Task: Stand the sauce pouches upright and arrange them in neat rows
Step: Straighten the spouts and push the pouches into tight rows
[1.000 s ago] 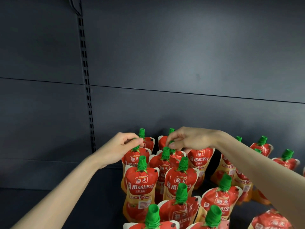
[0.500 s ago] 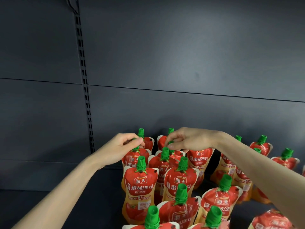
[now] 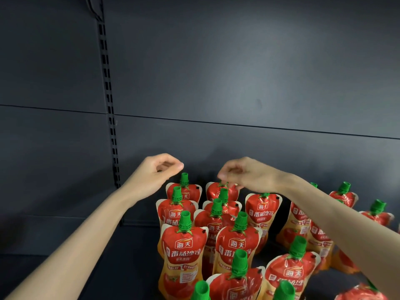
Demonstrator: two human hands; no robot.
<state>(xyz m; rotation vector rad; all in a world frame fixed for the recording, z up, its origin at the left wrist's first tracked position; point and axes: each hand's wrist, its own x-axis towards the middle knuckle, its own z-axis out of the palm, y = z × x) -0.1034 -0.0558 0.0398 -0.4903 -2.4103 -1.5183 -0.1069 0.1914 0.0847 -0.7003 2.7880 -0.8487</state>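
step: squaring up of the back row is judged to be in hand
left hand point(image 3: 159, 172): loosely curled, nothing held; hovers just above and to the left of the green cap point(image 3: 184, 178) of the back-left pouch point(image 3: 187, 192)
right hand point(image 3: 246, 175): fingers are curled down onto the top of the back-middle pouch point(image 3: 217, 191); its spout is hidden by them, so a pinch cannot be told from a mere touch
key relation: each back pouch lies straight below its hand, apart on the left, touching on the right — the right hand is nearer its target
long axis: both pouches stand upright, spout up
location: sauce pouches point(image 3: 184, 245) are set on a dark shelf point(image 3: 65, 273), the back ones near the back panel point(image 3: 238, 83)
counts: two hands; at least seventeen pouches are counted, some cut by the frame edge or hidden by the right arm
rows: left columns are judged neat — the right-side group point(image 3: 344, 192) looks looser
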